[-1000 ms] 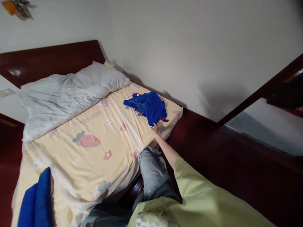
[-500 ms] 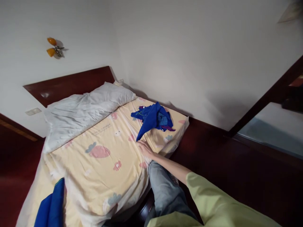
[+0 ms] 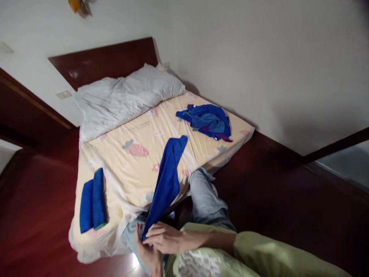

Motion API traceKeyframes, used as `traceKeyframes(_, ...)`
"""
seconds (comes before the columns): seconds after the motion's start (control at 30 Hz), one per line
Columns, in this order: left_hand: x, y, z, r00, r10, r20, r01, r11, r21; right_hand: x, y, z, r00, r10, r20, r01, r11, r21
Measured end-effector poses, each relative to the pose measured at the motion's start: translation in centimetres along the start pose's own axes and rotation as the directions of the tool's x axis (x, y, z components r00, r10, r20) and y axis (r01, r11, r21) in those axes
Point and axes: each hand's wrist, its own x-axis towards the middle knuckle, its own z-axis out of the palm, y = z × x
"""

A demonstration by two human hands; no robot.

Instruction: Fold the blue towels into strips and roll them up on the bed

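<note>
A long blue towel (image 3: pixel 167 173) stretches from the bed down to my lap, its far end on the sheet and its near end narrowed to a corner. My right hand (image 3: pixel 163 236) pinches that corner with its fingertips. Just beside it, my left hand (image 3: pixel 147 252) meets the same corner, its fingers pointing up and closed against the cloth; part of the grip is hidden. Two blue rolled towels (image 3: pixel 92 202) lie side by side at the bed's left edge. Farther back on the right is a crumpled pile of blue and purple cloths (image 3: pixel 209 121).
I sit at the edge of the bed, on a cream sheet (image 3: pixel 121 169) with a strawberry print. A grey-white pillow (image 3: pixel 129 92) lies against the dark wooden headboard (image 3: pixel 106 63). Dark red floor (image 3: pixel 43 192) surrounds the bed, and a white wall (image 3: pixel 245 65) runs along the right.
The blue towel has come off the pile and been drawn towards my lap. My right hand has moved back and left, and my left hand has entered view. The camera has tilted down.
</note>
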Motion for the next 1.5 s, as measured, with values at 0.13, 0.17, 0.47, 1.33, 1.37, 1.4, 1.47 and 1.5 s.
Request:
traceKeyframes(0.13,1.4,1.7,0.4,0.992,-0.051,0.120,0.057,0.997,-0.048,-1.6,1.4,0.0,0.973,0.150,-0.173,-0.082,0.934,0.348)
traceKeyframes(0.17,1.7,1.9,0.6,0.988,-0.076,0.137,0.081,0.996,-0.028,-2.0,2.1,0.0,0.932,0.273,-0.240,-0.142,0.881,0.450)
traceKeyframes(0.47,0.8,-0.2,-0.6,0.914,-0.407,-0.001,0.406,0.913,0.044,-6.3,12.3,-1.4,-0.093,0.983,0.161,-0.361,-0.184,0.914)
traceKeyframes(1.33,-0.1,4.2,1.4,0.904,0.421,0.074,-0.428,0.887,0.172,-2.1,1.2,-5.6,0.653,0.704,0.280,-0.335,-0.063,0.940)
traceKeyframes(1.37,0.0,4.2,0.9,0.905,0.413,0.105,-0.425,0.892,0.152,-2.2,1.3,-5.7,0.652,0.703,0.283,-0.342,-0.060,0.938)
traceKeyframes(1.4,0.0,4.2,0.4,0.903,0.403,0.149,-0.422,0.898,0.128,-2.3,1.3,-5.8,0.646,0.712,0.275,-0.351,-0.043,0.935)
traceKeyframes(1.47,0.0,4.4,-0.4,0.895,0.383,0.227,-0.411,0.907,0.088,-2.4,1.3,-5.8,0.628,0.741,0.237,-0.373,0.019,0.928)
traceKeyframes(1.5,-0.1,4.5,-0.6,0.893,0.379,0.242,-0.408,0.910,0.078,-2.4,1.3,-5.7,0.623,0.751,0.219,-0.380,0.046,0.924)
